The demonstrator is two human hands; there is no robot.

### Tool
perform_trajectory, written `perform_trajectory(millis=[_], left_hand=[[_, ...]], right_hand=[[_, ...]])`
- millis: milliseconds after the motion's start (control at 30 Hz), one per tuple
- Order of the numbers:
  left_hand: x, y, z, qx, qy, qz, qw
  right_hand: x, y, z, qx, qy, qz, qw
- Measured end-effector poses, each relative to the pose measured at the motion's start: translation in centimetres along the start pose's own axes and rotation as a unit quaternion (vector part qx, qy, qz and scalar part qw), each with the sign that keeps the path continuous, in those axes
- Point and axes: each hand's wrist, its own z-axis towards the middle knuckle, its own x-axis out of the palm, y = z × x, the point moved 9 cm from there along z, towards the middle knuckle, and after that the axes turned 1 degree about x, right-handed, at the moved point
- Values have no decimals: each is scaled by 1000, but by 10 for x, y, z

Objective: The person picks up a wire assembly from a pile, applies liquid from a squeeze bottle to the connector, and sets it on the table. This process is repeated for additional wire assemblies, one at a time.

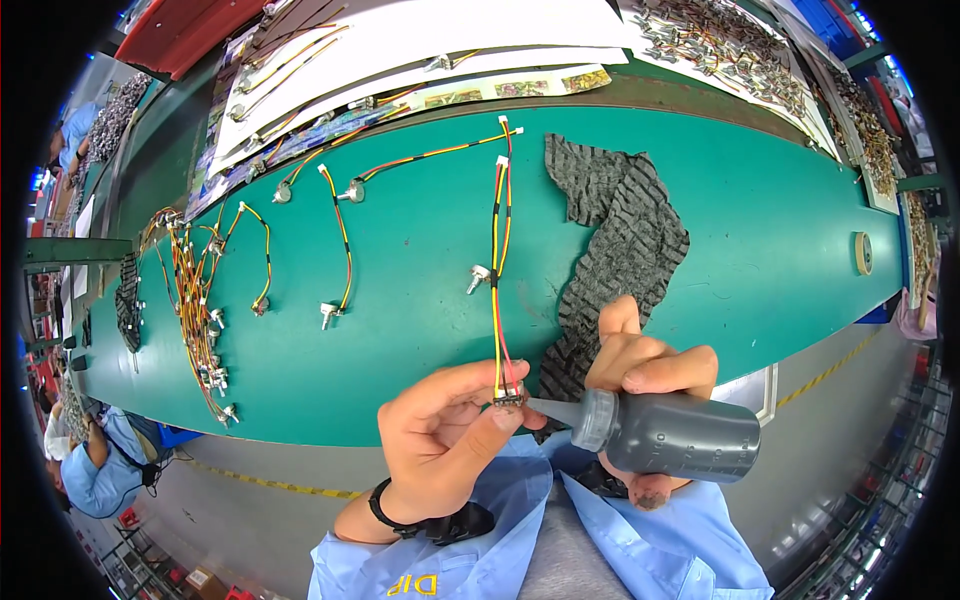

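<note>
**A:** What are we holding here?

**B:** Our left hand [440, 440] has its grip closed, thumb against fingertips, on the small component at the lower end of a thin red-and-yellow wire harness [499, 265]. The wires run up and away from us across the long green table [780, 230], ending in a small white plug. Pinching it at the very end seems to keep the component steady and turned toward the bottle.

**A:** And the other hand?

**B:** Our right hand [645, 375] is wrapped shut around a dark grey plastic squeeze bottle [665, 435], held on its side so that its pointed nozzle reaches left and touches, or nearly touches, the pinched component (we cannot tell which). Both hands hover just off the near edge of the table, above our blue-sleeved lap.

**A:** What lies on the table?

**B:** A crumpled strip of dark grey ribbed cloth [620, 240] sits just beyond our right hand. To the left, more wire harnesses lie spaced in a row, with a tangled pile [195, 300] farther left. White sheets [430, 45] cover the far side, and a roll of tape [863, 253] stands at the right.

**A:** And the room?

**B:** A workshop with a grey floor and yellow line; a person in blue [95, 470] sits at the far left.
</note>
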Motion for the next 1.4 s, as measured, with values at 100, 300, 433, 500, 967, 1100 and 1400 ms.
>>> perform_trajectory(millis=[100,300,433,500,967,1100,1400], left_hand=[[0,0,1,1,2,-1,1000],[0,1,-1,-4,-6,-6,1000],[1,2,-1,-5,1,-5,1000],[1,1,-1,-4,5,-4,1000],[-2,6,-2,-6,25,11,1000],[-1,2,0,-12,2,53,999],[-6,-20,2,27,-13,143,989]], right_hand=[[-1,-1,-2,4,-17,-1,1000],[0,-1,-1,-4,-12,-2,1000],[-1,-3,-1,13,3,2,1000],[-2,-3,-1,16,1,1,1000],[-8,2,0,0,-44,-6,999],[-15,3,7,20,-10,-27,999],[-22,7,5,48,-44,-80,995]])
